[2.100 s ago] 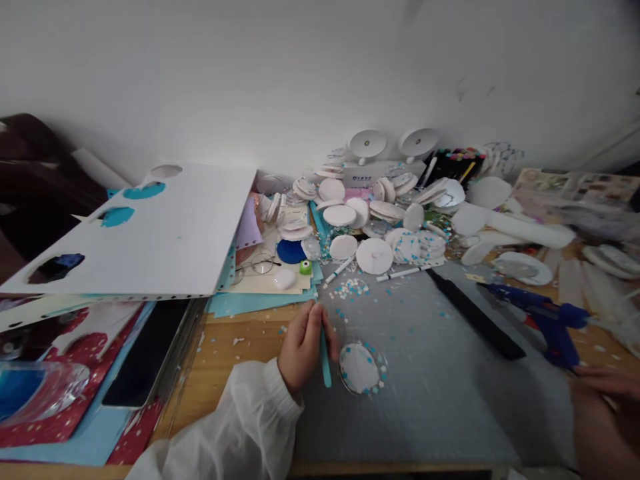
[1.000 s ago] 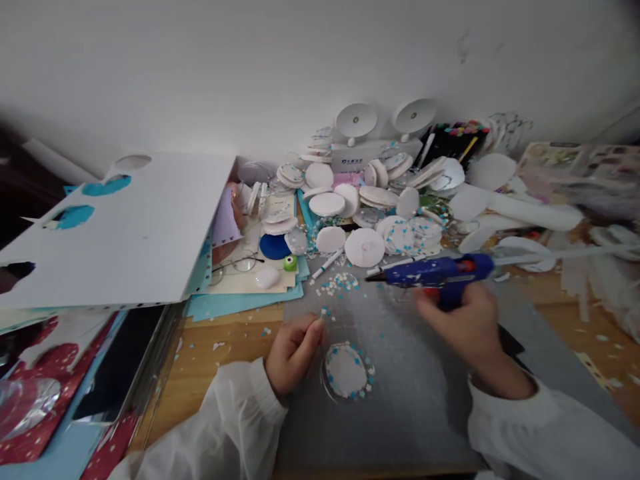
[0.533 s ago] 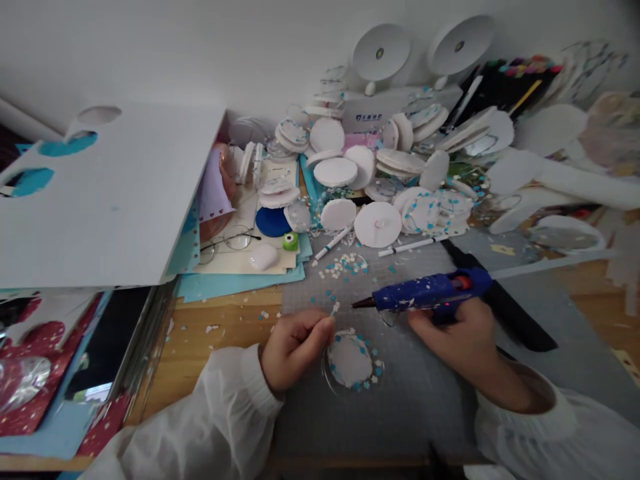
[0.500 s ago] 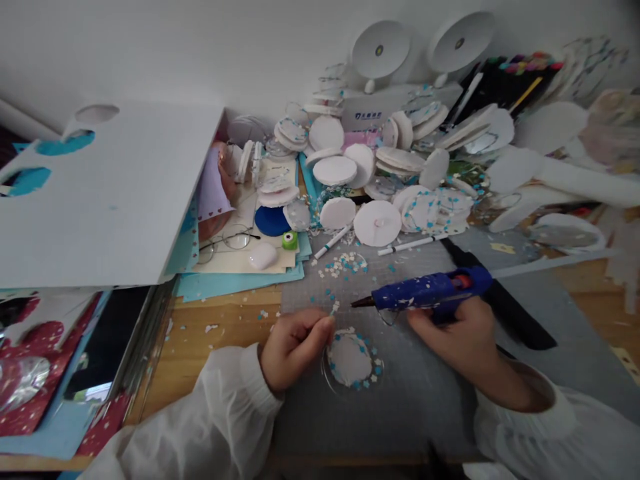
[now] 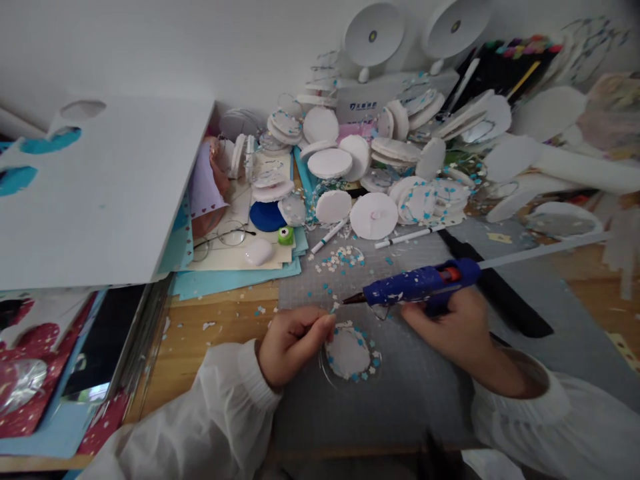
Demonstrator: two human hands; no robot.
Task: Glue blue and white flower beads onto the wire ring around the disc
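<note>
My left hand (image 5: 295,343) is closed, thumb against forefinger, pinching the end of a thin strand with small white and blue pieces. The strand's wreath (image 5: 350,351), a ring of blue and white bits around a pale centre, hangs or lies just right of these fingers. My right hand (image 5: 453,333) is wrapped round the handle of a blue glue gun (image 5: 415,287). A white glue stick (image 5: 543,250) sticks out of its back. The dark nozzle points left, close to the tip of the strand; whether they touch is hard to tell.
A grey cutting mat (image 5: 405,417) lies beneath. Beyond are loose paper flowers (image 5: 345,259), white pens (image 5: 410,237) and piled white discs (image 5: 374,215). A black tool (image 5: 515,303) lies behind my right hand. Glasses (image 5: 233,233) and a large white board (image 5: 95,200) are left.
The glue gun in my right hand has moved left, bringing its nozzle nearer the strand's tip. My left hand keeps its pinch. The whole view has shifted slightly.
</note>
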